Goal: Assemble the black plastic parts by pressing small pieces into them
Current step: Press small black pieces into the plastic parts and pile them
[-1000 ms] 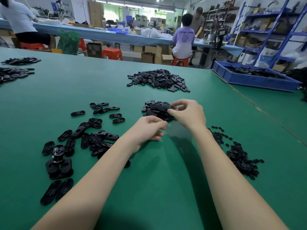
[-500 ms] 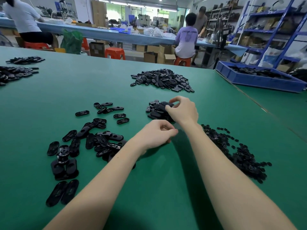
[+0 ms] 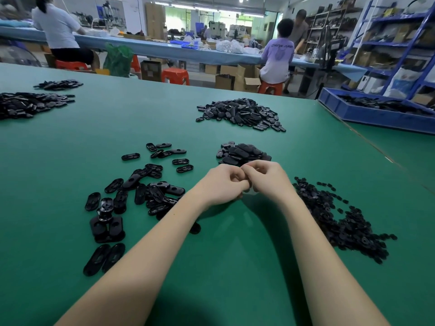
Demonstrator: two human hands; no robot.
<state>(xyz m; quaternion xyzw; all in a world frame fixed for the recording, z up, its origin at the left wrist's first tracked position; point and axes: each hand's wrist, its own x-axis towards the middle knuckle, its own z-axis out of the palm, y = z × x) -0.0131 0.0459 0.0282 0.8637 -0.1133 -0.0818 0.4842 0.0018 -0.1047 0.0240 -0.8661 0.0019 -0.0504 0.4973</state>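
The left hand (image 3: 222, 183) and right hand (image 3: 266, 177) touch, fingers curled tight together; what they pinch is hidden. Glossy oval black parts (image 3: 150, 191) lie scattered on the smooth green table (image 3: 58, 149).

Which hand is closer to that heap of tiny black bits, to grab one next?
The right hand. The heap of small pieces lies on its side of the green table, beside the right forearm. The left hand would have to cross over.

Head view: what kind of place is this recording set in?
Most likely a small factory assembly floor. Heaps of black plastic parts lie on a large green worktable, other workers sit on stools at a long blue bench, and blue shelving holds boxes and stock.
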